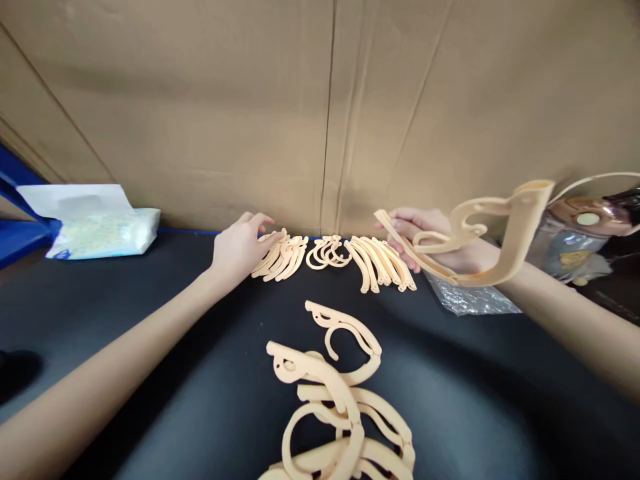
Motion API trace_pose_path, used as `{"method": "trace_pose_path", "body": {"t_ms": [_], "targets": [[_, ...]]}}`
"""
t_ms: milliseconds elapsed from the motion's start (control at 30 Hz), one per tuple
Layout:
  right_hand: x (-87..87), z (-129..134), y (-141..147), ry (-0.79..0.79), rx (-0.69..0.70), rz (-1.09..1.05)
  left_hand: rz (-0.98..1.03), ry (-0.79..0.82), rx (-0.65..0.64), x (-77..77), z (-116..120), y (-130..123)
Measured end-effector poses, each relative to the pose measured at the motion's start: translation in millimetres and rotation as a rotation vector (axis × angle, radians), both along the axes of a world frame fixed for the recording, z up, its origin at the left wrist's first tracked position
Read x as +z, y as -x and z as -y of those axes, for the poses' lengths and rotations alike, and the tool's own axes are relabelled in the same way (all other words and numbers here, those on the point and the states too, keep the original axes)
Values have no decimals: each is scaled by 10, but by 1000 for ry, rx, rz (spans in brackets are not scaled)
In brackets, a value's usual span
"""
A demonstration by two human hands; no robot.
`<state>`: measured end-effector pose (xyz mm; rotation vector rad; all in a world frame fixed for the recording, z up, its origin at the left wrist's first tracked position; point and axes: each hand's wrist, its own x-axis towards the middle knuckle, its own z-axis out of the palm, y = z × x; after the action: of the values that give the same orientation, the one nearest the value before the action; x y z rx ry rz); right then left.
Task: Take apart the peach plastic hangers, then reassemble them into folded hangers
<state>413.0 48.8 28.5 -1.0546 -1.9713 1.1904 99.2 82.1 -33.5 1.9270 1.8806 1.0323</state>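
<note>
My right hand is wrapped round a cream plastic folding hanger, lifted above the table with its hook and arms joined. At the back of the table, my left hand is at the left pile of curved hanger arms, thumb and fingers apart; whether it touches a piece I cannot tell. Loose hanger hooks lie in the middle. Another pile of hanger arms sits to their right, close to my right hand. Nearer to me, several joined folding hangers overlap in a heap.
A tall cardboard wall stands behind the black table. At the left is a soft pack of tissues beside a blue frame. Clear plastic wrap and a shiny lidded container are on the right.
</note>
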Motion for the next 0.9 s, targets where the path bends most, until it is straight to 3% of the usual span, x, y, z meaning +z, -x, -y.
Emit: {"method": "trace_pose_path", "body": {"t_ms": [100,200,233,300,367,467,567,667,800,900], "targets": [[69,39,184,-43,-192,-186,124,20,-83,69,101,-186],[181,20,364,-227,-376,-346,371,231,-345,198,268,-446],[210,-2,413,-276,-433,-407,657,432,-496,240,335,-527],[228,-55,484,-342,-522,-532,1072,726,-650,309,463,-653],[171,-99,510,-358,-548,-601,1283,820,-683,352,558,-715],[-36,-115,451,-385,-533,-576,1285,721,-633,362,603,-710],[-258,-67,304,-424,-510,-408,1232,636,-568,326,565,-662],[-347,38,177,-587,-458,-4,1193,625,-503,288,512,-628],[-278,212,263,-915,-297,642,1107,655,-450,272,476,-627],[-188,297,511,-1051,-232,880,1019,688,-432,289,496,-660]]}}
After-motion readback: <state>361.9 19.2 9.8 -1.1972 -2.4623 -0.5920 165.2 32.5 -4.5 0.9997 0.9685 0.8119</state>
